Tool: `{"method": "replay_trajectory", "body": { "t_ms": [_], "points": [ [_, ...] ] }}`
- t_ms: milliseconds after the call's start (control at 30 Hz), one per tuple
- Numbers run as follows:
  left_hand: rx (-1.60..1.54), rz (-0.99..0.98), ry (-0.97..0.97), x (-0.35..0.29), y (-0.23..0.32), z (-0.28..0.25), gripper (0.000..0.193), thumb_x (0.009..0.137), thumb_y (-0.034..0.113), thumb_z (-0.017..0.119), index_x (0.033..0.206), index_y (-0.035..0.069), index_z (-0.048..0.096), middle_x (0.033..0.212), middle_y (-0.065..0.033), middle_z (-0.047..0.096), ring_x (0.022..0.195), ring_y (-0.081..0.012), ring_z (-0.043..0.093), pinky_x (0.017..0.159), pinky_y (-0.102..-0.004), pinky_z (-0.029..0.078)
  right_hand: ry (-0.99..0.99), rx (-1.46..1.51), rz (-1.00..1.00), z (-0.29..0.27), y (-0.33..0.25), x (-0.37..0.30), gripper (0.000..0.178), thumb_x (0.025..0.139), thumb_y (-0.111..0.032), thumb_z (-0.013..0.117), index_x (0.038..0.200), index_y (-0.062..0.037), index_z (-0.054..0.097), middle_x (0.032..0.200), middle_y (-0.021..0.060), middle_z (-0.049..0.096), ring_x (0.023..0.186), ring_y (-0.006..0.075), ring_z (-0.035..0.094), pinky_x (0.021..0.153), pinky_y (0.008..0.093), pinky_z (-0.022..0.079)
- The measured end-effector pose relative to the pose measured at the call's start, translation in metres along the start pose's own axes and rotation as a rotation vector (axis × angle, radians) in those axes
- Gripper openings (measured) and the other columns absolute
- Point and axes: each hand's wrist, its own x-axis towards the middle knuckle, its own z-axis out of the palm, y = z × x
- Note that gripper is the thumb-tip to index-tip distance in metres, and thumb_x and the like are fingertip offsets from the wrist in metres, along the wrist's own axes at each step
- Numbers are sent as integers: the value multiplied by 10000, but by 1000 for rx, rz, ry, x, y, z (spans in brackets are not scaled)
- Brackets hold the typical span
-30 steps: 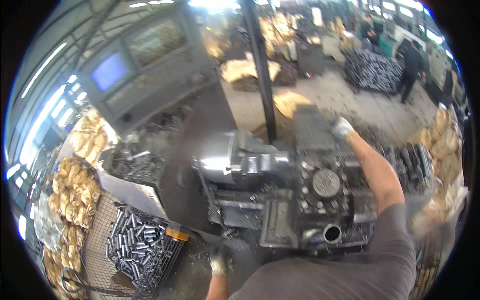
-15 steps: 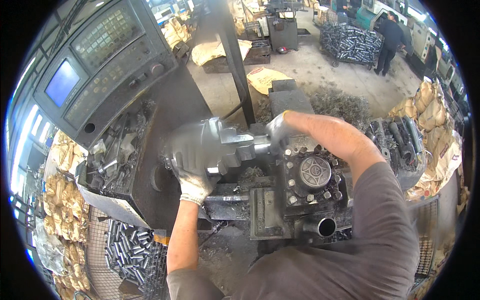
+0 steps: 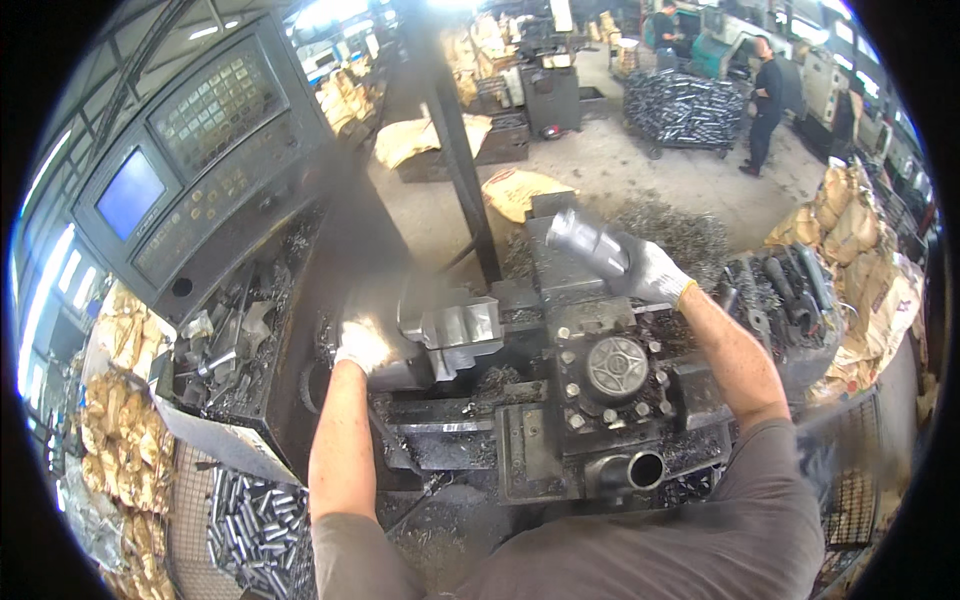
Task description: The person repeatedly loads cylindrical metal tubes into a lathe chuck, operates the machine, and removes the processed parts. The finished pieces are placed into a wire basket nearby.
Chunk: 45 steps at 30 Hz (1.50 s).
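In the middle of the lathe, the three-jaw chuck shows its stepped jaws with no workpiece between them. My left hand, in a white glove with dark fingers, lies against the chuck's left side; its fingers are smeared by motion. Up and to the right of the chuck, my right hand, gloved the same way, grips one end of a shiny steel cylinder. The cylinder tilts, its free end pointing up and left, above the machine's slide. Right of the chuck stands the bolted tool turret with a round star-marked cap.
A control panel with a lit screen rises at left. Below it, a wire basket holds several metal tubes. Loose tools and dark parts lie on a ledge at right. Behind, two people stand near a cart of parts.
My right hand has drawn the cylinder away from the chuck jaws, up and to the right. The left hand has shifted slightly left along the chuck. A person behind has turned.
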Motion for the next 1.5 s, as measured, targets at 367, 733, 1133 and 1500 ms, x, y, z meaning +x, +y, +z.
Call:
{"method": "replay_trajectory", "body": {
  "t_ms": [367, 733, 1133, 1500],
  "points": [
    [-1198, 345, 169, -124, 101, 19, 844, 895, 238, 793, 1631, 35, 433, 1606, -201, 495, 1508, -297, 443, 1267, -438, 325, -293, 1011, 161, -9, -217, -182, 539, 842, -107, 864, 1320, 33, 659, 1025, 67, 773, 905, 151, 731, 818, 301, 601],
    [-2098, -868, -351, -244, 172, 153, 470, 986, 130, 742, 1410, 11, 576, 1312, -119, 668, 1212, -305, 639, 1120, -458, 480, -403, 750, 631, 160, -192, -301, 746, 890, -356, 837, 1477, -13, 530, 1195, 127, 716, 1062, 193, 697, 878, 359, 582],
    [-2048, -662, -405, -266, 134, 174, 458, 1077, 413, 472, 1173, 18, 683, 1091, -80, 718, 952, -250, 725, 844, -416, 648, -335, 569, 1437, 24, -81, -569, 370, 813, -273, 862, 1096, -44, 796, 934, 117, 776, 763, 205, 748, 612, 353, 652],
    [-2081, -597, -452, -264, 129, 136, 493, 1088, 331, 537, 1434, -20, 542, 1218, -136, 677, 1057, -266, 700, 902, -428, 615, 347, 246, 670, -14, -94, -433, 692, 886, -394, 816, 1433, -20, 616, 1196, 188, 769, 1087, 297, 757, 959, 404, 600]
  ]
}}
